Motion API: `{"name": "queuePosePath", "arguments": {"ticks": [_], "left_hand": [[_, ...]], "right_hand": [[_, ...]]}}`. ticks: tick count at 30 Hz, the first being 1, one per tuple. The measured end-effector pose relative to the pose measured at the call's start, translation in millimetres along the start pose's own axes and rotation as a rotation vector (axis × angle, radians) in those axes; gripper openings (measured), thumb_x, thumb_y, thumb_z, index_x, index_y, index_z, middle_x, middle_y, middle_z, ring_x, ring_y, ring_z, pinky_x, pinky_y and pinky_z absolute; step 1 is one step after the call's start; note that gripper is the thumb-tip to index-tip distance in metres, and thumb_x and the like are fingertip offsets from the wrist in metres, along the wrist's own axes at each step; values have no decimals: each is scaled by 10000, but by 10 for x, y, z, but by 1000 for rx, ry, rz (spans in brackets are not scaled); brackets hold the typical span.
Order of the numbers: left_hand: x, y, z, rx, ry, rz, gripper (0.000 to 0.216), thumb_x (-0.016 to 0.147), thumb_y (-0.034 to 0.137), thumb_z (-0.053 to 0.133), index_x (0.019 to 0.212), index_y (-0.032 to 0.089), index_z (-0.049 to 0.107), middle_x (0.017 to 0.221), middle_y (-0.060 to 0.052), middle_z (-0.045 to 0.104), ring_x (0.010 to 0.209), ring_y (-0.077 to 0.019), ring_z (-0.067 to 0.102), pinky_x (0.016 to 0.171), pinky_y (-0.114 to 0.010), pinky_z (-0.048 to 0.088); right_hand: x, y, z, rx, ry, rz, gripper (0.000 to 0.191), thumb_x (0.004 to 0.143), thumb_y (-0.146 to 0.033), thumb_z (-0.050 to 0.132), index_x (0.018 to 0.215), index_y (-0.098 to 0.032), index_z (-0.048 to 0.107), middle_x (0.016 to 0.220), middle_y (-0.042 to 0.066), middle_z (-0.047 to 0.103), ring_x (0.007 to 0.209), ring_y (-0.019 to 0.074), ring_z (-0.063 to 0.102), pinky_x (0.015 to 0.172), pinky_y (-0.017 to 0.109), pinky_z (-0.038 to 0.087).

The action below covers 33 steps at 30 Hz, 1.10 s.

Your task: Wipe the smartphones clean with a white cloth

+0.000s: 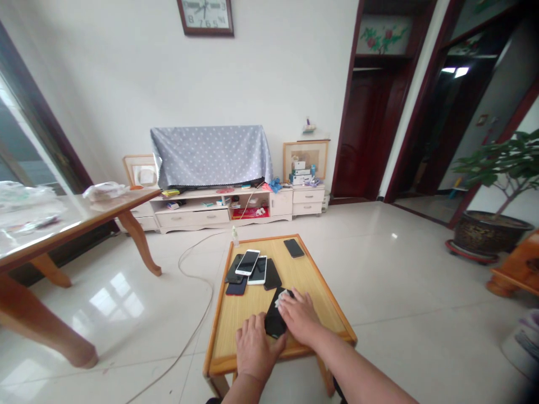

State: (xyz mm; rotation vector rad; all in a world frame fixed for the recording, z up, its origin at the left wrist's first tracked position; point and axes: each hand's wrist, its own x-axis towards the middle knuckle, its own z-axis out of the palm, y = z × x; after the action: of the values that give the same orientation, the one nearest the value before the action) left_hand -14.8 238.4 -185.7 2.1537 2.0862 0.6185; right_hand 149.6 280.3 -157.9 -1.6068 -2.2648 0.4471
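Observation:
A black smartphone (274,322) lies flat near the front of the small wooden table (236,342). My left hand (257,343) steadies its lower end, thumb at the bottom edge and fingers along the left side. Pressed onto the upper part of its screen is a crumpled white tissue (283,297), held under the fingers of my right hand (300,315). Beyond my hands is an overlapping group of several phones, among them a white phone (247,262) on top, another white phone (258,271) and a black phone (272,274). One dark phone (293,248) lies apart at the far right.
A small clear bottle (235,237) stands at the table's far left corner. On the floor to the left runs a cable (202,314). A larger wooden table (138,196) is at left, a low white cabinet (193,219) by the wall, a potted plant (484,235) at right.

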Motion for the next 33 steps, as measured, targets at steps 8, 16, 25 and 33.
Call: {"name": "queuePosePath", "arguments": {"ticks": [8, 16, 25, 33], "left_hand": [[7, -29, 31, 7, -23, 1, 363, 868, 249, 560, 1231, 234, 576, 1149, -75, 647, 1083, -243, 559, 911, -351, 335], [7, -28, 89, -10, 40, 11, 570, 780, 501, 677, 1258, 211, 567, 1144, -89, 651, 1113, -293, 558, 920, -376, 345], [16, -23, 111, -19, 55, 3, 613, 765, 486, 692, 1282, 189, 550, 1171, -107, 653, 1124, -297, 563, 938, -384, 355], [30, -33, 121, -12, 9, -12, 437, 854, 304, 593, 1279, 208, 554, 1190, -99, 656, 1132, -266, 561, 943, -367, 341]], "right_hand": [[-101, -162, 79, 105, -105, -250, 466, 1081, -395, 254, 1457, -327, 521, 1483, 19, 563, 1486, 263, 323, 1213, 619, 125], [235, -28, 7, 43, -48, 7, 449, 1070, -374, 277, 1357, -336, 620, 1525, 3, 516, 1507, 322, 252, 1174, 684, 113], [311, 18, 32, 37, -28, 34, 438, 1061, -362, 302, 1388, -340, 593, 1537, 5, 501, 1518, 325, 224, 1171, 691, 108], [-37, -45, 152, 69, -44, -158, 418, 1045, -356, 358, 1375, -307, 609, 1465, 42, 578, 1499, 302, 284, 1207, 649, 66]]}}
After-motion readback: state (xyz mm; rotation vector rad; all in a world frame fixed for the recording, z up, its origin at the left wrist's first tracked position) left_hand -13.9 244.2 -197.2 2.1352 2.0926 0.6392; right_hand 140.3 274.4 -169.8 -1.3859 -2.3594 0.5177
